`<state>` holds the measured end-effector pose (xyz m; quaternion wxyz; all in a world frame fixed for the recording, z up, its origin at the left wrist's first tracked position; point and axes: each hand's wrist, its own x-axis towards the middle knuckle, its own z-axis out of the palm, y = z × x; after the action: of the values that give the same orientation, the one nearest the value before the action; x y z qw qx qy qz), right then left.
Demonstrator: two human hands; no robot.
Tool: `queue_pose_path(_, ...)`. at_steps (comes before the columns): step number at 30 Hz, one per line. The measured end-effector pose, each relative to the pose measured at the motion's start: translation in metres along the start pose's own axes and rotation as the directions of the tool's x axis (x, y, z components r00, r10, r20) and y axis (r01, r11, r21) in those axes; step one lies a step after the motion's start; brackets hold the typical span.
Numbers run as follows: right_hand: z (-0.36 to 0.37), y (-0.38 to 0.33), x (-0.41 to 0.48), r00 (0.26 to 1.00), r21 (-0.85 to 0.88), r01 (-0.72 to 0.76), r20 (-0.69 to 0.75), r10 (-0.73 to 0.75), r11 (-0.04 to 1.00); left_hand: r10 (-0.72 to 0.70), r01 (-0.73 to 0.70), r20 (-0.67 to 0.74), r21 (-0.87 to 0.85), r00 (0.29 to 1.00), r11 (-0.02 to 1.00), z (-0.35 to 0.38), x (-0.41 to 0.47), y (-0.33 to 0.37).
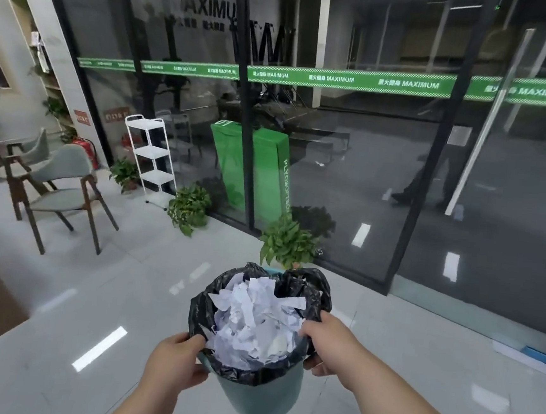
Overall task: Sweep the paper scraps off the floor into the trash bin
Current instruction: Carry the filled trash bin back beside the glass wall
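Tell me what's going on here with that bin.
A person is gripping a green trash bin by its rim, left hand on the near-left edge and right hand on the right edge. The bin is lined with a black bag and heaped with white paper scraps. It appears to be held up off the tiled floor, tilted slightly, near a potted plant by the glass wall.
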<state>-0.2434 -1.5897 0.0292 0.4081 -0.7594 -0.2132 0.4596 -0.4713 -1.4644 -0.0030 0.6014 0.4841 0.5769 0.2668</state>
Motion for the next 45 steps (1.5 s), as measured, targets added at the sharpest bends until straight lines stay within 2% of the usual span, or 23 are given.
queue_pose_path(14,0.032,-0.197,0.338,0.996,-0.017,-0.092,0.012,0.092,0.996,-0.052,0.053,-0.053,0.019,0.997,0.998,0.045,0.350,0.174)
queue_pose_path(24,0.027,-0.302,0.574,0.994,-0.078,-0.098,0.045,0.102,0.992,-0.091,0.091,-0.099,-0.006,0.991,0.996,0.103,0.554,0.253)
queue_pose_path(30,0.018,-0.376,0.720,0.989,-0.175,-0.106,0.085,0.122,0.979,-0.157,0.152,-0.148,-0.040,0.976,0.987,0.140,0.679,0.303)
queue_pose_path(35,0.031,-0.425,0.808,0.978,-0.234,-0.160,0.095,0.186,0.959,-0.196,0.196,-0.197,-0.021,0.961,0.980,0.157,0.765,0.334)
queue_pose_path(41,0.067,-0.453,0.922,0.961,-0.111,-0.267,0.046,0.273,0.957,-0.277,0.281,-0.134,0.007,0.951,0.960,0.158,0.887,0.347)
queue_pose_path(45,0.100,-0.465,0.999,0.942,-0.045,-0.336,-0.021,0.335,0.941,-0.327,0.330,-0.049,0.086,0.944,0.940,0.150,0.986,0.346)
